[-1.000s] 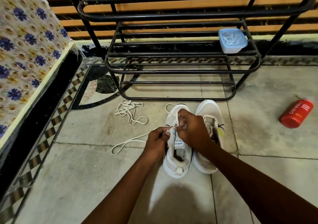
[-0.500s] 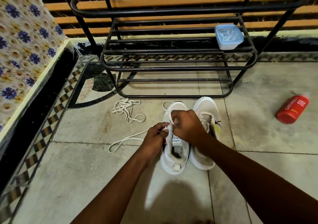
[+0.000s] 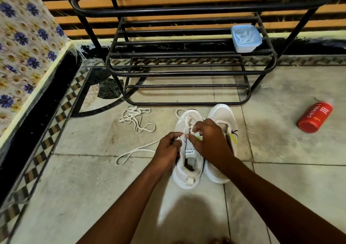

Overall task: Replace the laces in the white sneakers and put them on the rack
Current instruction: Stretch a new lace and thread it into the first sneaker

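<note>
Still, seemingly, both hands (image 3: 189, 142) on lace (image 3: 134, 153).

Over the last second the right hand (image 3: 209, 139) has slid from the middle of the left sneaker (image 3: 188, 161) toward the right sneaker (image 3: 222, 116), uncovering more of the left one's tongue. The left hand (image 3: 168, 148) has closed in, so both grips now pinch the lace (image 3: 134, 151) almost fingertip to fingertip above the eyelets. The lace's loop on the floor has barely shifted.
</note>
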